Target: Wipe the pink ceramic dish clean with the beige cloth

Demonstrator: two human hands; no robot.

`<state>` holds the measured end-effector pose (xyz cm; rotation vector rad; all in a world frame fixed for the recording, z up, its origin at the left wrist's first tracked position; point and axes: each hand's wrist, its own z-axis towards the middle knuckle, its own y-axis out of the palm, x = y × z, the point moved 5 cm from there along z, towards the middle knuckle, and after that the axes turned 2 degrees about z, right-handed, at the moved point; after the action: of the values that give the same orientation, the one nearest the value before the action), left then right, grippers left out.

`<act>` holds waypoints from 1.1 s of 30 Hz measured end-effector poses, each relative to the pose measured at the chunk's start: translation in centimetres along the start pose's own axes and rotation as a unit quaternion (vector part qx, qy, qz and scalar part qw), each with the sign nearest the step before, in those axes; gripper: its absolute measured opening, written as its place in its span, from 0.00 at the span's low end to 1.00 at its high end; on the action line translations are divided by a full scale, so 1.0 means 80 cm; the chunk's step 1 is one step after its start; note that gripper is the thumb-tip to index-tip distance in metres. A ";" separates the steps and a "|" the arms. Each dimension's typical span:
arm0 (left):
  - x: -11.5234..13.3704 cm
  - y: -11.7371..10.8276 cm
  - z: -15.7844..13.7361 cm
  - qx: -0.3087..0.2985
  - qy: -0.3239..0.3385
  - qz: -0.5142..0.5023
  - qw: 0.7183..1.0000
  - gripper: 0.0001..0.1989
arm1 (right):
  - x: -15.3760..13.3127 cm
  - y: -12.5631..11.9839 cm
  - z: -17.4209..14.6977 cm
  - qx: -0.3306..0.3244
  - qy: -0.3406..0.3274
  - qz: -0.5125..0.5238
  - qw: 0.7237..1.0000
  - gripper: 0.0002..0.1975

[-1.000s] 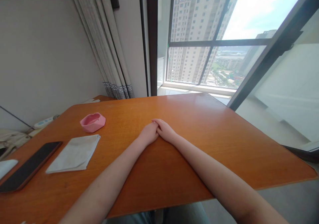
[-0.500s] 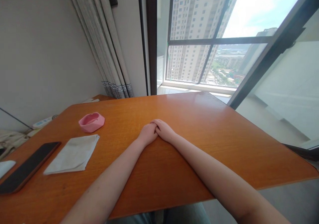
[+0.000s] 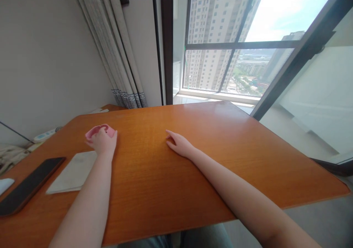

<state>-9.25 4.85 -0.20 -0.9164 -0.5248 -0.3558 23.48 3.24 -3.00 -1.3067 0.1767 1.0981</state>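
My left hand at eleven o'clock, fingers curved over one pink bowl, grip unclear, my right hand at twelve, fingers parted, empty.

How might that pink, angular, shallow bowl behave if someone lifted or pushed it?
The pink, angular, shallow bowl by the left hand is probably stiff, judging by its firm, faceted wall. Being low and wide, it seems unlikely to tip. Its angular sides suggest it would slide rather than roll across the smooth, orange-brown wooden table.
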 end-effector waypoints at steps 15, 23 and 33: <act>0.075 0.021 -0.006 0.045 0.077 0.136 0.987 0.11 | 0.025 -0.006 0.006 0.106 0.066 0.168 0.978 0.22; 0.185 0.096 -0.076 -0.097 0.227 -0.116 0.962 0.10 | 0.063 -0.028 0.003 0.235 0.146 0.305 0.911 0.23; 0.216 0.104 -0.114 -0.207 0.318 -0.119 0.918 0.09 | 0.050 -0.028 0.007 0.222 0.131 0.257 0.931 0.19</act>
<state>11.63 0.83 -0.37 -1.0747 0.0529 -0.9757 26.89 6.20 -3.96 -1.0059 0.9584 1.2188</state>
